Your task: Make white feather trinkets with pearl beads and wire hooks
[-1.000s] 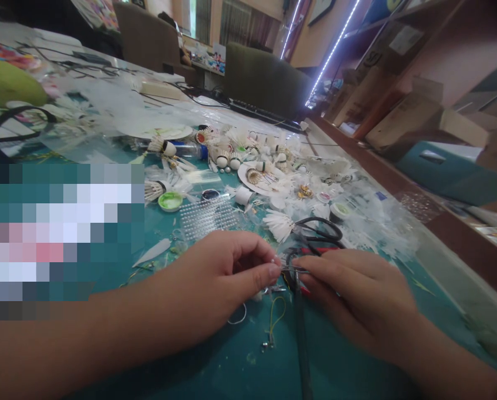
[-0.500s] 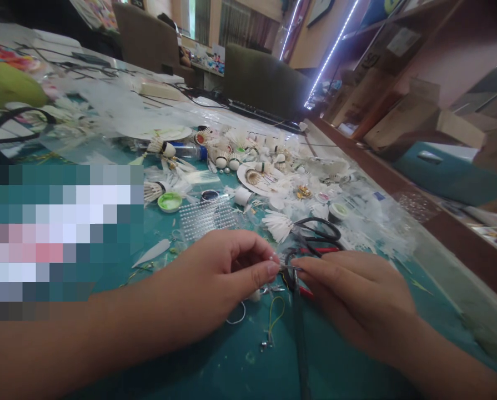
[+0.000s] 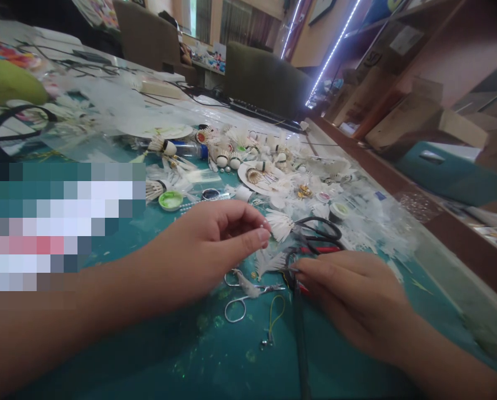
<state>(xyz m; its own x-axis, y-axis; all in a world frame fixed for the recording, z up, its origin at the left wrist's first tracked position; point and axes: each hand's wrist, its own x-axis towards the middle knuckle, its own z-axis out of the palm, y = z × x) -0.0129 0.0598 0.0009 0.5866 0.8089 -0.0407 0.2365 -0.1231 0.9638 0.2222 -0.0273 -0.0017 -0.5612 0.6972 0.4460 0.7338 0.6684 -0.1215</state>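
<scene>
Left hand: thumb and index closed in a pinch; a small white bead shows at their tips. Right hand: thumb and index pressed together on a thin metal tool, mostly hidden by the hand. Its tip ends beside the feather; contact cannot be determined.

Handling, as judged: a light, steady pinch should suffice; hard pressure may shoot the bead away. The tool is best held low and its tip kept in view. Bringing the bead in slowly would be prudent, clear of the scissors and yellow loop.

Pose: left forearm enters from lower left, fingers curled, hand apparently raised off the tabletop. Right forearm enters from lower right, back of hand upward, fingers pointing left, beside the red handle. The two sets of fingertips are apart.
</scene>
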